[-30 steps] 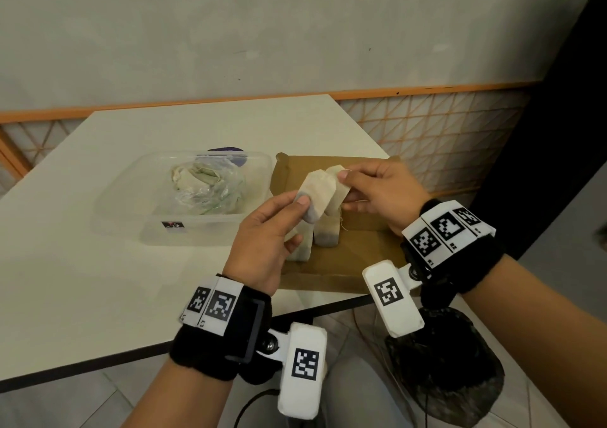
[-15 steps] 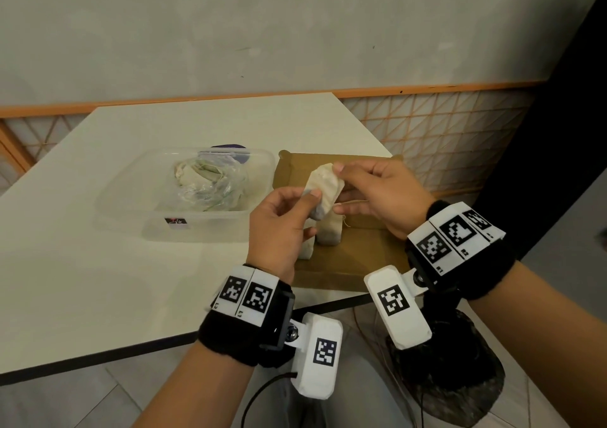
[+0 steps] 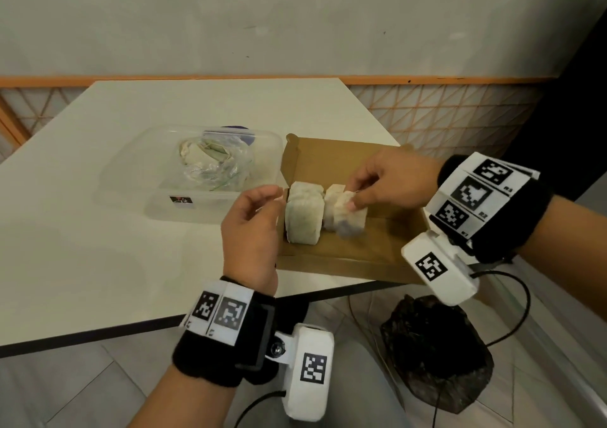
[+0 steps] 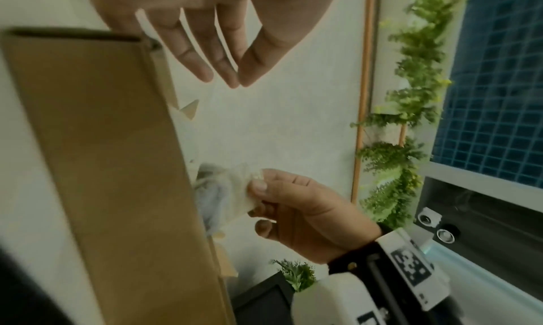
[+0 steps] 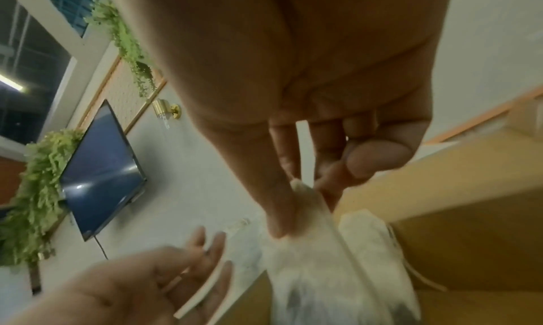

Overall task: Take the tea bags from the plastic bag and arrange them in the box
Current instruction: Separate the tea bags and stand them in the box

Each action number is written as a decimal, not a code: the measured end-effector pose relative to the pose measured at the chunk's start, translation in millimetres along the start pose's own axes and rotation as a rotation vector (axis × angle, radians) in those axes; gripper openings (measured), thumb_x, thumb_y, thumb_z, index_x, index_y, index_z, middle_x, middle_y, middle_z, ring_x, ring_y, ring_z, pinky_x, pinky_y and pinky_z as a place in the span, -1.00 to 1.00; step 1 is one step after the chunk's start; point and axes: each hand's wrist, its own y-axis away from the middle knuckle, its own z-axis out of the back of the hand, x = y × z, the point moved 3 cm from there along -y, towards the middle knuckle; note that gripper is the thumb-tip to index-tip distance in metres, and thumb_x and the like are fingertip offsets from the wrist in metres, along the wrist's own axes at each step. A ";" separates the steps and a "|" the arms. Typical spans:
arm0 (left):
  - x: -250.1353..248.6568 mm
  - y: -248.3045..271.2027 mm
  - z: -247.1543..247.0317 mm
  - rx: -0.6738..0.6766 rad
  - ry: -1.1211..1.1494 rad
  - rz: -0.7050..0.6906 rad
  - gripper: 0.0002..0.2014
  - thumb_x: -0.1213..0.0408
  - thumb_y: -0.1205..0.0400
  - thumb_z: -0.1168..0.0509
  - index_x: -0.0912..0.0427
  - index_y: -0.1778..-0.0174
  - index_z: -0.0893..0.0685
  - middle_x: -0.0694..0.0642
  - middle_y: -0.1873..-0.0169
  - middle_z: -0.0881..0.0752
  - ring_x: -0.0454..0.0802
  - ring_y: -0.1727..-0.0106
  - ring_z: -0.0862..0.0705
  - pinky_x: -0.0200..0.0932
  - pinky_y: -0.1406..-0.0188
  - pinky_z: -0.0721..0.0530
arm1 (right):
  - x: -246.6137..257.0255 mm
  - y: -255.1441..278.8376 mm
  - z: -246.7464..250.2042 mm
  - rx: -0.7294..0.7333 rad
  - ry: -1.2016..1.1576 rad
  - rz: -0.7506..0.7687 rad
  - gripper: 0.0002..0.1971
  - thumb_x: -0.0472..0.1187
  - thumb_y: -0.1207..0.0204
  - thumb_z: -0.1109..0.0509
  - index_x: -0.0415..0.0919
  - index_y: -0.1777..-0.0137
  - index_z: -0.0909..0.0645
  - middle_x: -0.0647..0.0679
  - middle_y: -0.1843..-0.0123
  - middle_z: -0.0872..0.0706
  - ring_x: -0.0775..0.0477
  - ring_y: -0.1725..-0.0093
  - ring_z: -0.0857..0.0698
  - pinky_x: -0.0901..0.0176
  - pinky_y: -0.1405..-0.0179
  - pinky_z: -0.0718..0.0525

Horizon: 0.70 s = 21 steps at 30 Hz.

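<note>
An open brown cardboard box lies at the table's right edge, with tea bags standing in a row at its left end. My right hand pinches the top of one more tea bag at the right end of that row, low inside the box. The left wrist view shows the same pinch on the tea bag behind the box wall. My left hand hovers by the box's left wall, fingers relaxed and empty. The crumpled plastic bag with more tea bags lies in a clear tub.
The white table's near edge runs just below my left wrist. On the floor under the box sits a dark rough lump with a black cable beside it. An orange lattice panel lines the wall behind.
The tea bag that both hands held above the box has gone down into it in my right hand. My left hand has let go and drawn back to the left.
</note>
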 end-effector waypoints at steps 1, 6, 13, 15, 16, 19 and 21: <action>5.1 1.2 0.9 -0.002 0.002 0.033 -0.75 0.53 -0.54 -0.33 0.03 0.19 -0.69 -0.05 0.16 -0.73 -0.14 0.11 -0.64 -0.25 0.14 -0.54 | 2.2 0.6 -1.7 0.058 -0.043 0.000 -0.80 -0.06 -0.45 -0.45 -0.05 -0.05 -0.73 0.15 0.13 -0.71 0.21 0.14 -0.60 0.36 0.05 -0.51; 24.1 2.3 3.7 -0.010 -0.005 0.133 -0.62 0.70 -0.46 -0.23 0.16 0.00 -0.70 0.17 -0.08 -0.76 0.13 -0.20 -0.70 0.06 -0.21 -0.67 | -2.0 -15.4 -21.4 0.116 -0.177 -0.099 -0.90 -0.14 -0.41 -0.51 -0.09 0.09 -0.74 0.06 0.34 -0.68 0.21 0.44 -0.55 0.50 0.45 -0.51; 24.8 2.7 7.0 0.014 0.040 0.117 -0.64 0.71 -0.47 -0.25 0.21 -0.01 -0.71 0.14 -0.05 -0.77 0.00 -0.15 -0.72 -0.12 -0.16 -0.67 | -11.7 -32.7 -29.3 -0.025 -0.422 -0.262 -0.78 -0.37 -0.44 -0.47 -0.35 -0.08 -0.66 -0.12 0.37 -0.65 0.07 0.45 -0.57 0.43 0.53 -0.60; 25.3 3.0 6.1 0.022 0.050 0.116 -0.64 0.71 -0.48 -0.25 0.22 -0.02 -0.71 0.10 -0.02 -0.77 -0.04 -0.10 -0.72 -0.21 -0.07 -0.68 | -10.7 -33.5 -28.6 -0.039 -0.432 -0.272 -0.75 -0.36 -0.43 -0.48 -0.35 -0.10 -0.63 -0.13 0.37 -0.66 0.06 0.44 -0.59 0.38 0.50 -0.63; 25.3 3.2 5.8 0.028 0.051 0.116 -0.64 0.71 -0.48 -0.25 0.21 -0.04 -0.70 0.08 -0.01 -0.78 -0.07 -0.07 -0.73 -0.25 -0.02 -0.69 | -11.4 -32.4 -27.7 -0.058 -0.445 -0.280 -0.74 -0.34 -0.42 -0.50 -0.34 -0.09 -0.61 -0.13 0.36 -0.67 0.04 0.42 -0.62 0.33 0.43 -0.66; 24.7 3.0 8.4 0.011 -0.016 0.077 -0.66 0.65 -0.51 -0.28 0.09 0.03 -0.69 0.02 0.10 -0.73 -0.17 0.07 -0.68 -0.40 0.15 -0.64 | -18.1 -19.0 -23.8 -0.146 -0.510 -0.311 -0.73 -0.33 -0.40 -0.51 -0.27 -0.05 -0.54 -0.14 0.32 -0.69 -0.02 0.36 -0.65 0.19 0.29 -0.70; 19.9 3.7 9.3 -0.012 -0.115 0.000 -0.65 0.57 -0.51 -0.31 -0.05 0.11 -0.66 0.03 0.12 -0.67 -0.10 0.07 -0.61 -0.31 0.14 -0.60 | -21.3 -5.2 -27.8 -0.121 -0.542 -0.326 -0.79 -0.33 -0.43 -0.48 -0.29 -0.01 -0.56 -0.13 0.31 -0.69 0.02 0.39 -0.65 0.27 0.36 -0.69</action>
